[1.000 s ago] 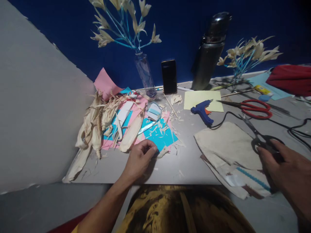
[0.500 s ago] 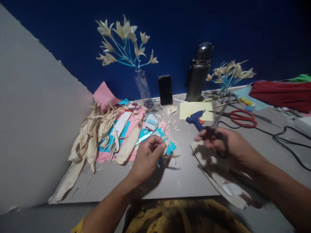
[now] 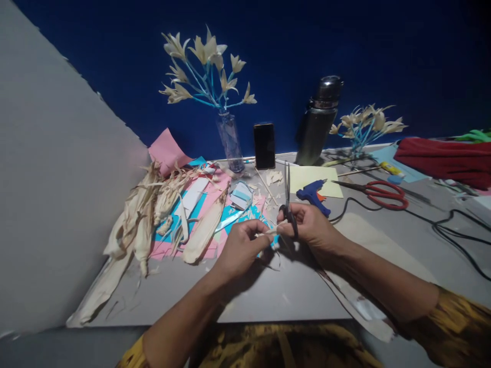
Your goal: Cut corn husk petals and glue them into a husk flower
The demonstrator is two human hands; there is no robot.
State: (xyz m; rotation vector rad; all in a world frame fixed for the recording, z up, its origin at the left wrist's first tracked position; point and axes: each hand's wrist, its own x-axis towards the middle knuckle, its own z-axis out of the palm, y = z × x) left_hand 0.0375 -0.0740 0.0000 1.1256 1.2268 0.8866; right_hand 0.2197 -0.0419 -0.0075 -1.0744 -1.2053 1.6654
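Observation:
In the head view, my left hand (image 3: pixel 244 246) is closed in a pinch on a small pale strip of dried corn husk (image 3: pixel 271 232). My right hand (image 3: pixel 312 226) has its fingers through the black handles of a pair of scissors (image 3: pixel 288 207), whose blades point upward. Its thumb and fingertips also meet the husk strip's right end, close to my left fingertips. Much of the strip is hidden by the fingers. Beneath and left of my hands, a long husk leaf (image 3: pixel 205 225) lies on pink and blue paper among scraps.
Piled husks (image 3: pixel 132 225) cover the left side. Behind stand a clear vase (image 3: pixel 231 145) of husk flowers, a phone (image 3: pixel 264 146) and a flask (image 3: pixel 320 122). A blue glue gun (image 3: pixel 314 196), its black cord and red-handled scissors (image 3: pixel 385 195) lie to the right.
My right hand has moved left with the scissors and now meets my left fingertips at the husk strip. The scissors' blades have turned upright. The view has shifted slightly.

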